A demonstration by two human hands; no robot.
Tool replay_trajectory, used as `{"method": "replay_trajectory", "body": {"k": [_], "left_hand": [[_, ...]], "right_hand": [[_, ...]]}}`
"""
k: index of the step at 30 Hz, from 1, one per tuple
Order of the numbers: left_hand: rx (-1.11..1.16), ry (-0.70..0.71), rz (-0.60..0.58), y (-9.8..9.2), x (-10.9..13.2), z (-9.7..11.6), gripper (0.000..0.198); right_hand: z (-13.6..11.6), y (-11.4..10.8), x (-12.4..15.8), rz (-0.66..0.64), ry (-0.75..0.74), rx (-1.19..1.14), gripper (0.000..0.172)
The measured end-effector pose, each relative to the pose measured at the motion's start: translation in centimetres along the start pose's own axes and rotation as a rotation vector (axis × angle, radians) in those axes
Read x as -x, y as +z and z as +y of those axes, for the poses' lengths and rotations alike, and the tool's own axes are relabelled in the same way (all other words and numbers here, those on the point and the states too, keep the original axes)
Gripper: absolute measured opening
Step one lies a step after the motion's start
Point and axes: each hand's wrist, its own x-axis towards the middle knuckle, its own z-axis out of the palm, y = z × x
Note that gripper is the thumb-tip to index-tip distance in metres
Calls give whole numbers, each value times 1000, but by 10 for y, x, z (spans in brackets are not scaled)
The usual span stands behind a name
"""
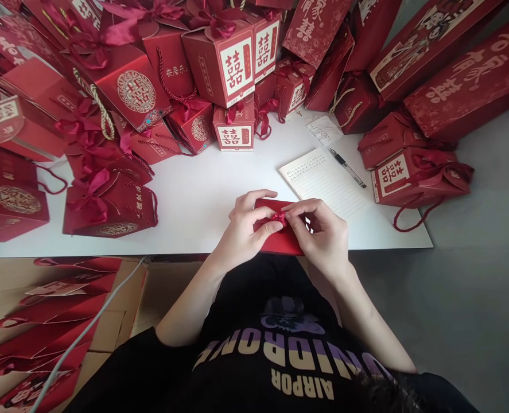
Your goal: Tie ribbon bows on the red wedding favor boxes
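Note:
A small red gift box (pixel 280 241) rests at the near edge of the white table (pixel 194 201). My left hand (pixel 248 226) clasps the box's left side, thumb and fingers pinched at a red ribbon (pixel 279 217) on its top. From the right, my right hand (pixel 321 232) pinches the same ribbon. Both hands meet over the middle of the box, and most of its top is hidden under the fingers.
Many red gift boxes and bags (pixel 232 63) crowd the table's back and left; more sit at the right (pixel 413 172). A lined notebook (pixel 323 183) and a pen (pixel 348 168) lie beyond my right hand. Flat red bags (pixel 47 310) lie on cardboard, lower left.

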Motion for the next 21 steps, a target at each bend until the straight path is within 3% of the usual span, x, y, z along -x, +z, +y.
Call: {"method": "replay_trajectory", "body": {"k": [6, 11, 15, 21], "left_hand": [[144, -7, -84, 1, -1, -4, 25], [273, -12, -59, 3, -1, -11, 27], [285, -18, -22, 4, 0, -11, 29], [214, 14, -27, 0, -1, -11, 32]], "right_hand": [[4, -1, -2, -51, -40, 8, 11], [2, -4, 2, -8, -253, 166, 17], [-5, -12, 7, -38, -429, 290, 16], [-1, -15, 12, -50, -470, 386, 18]]}}
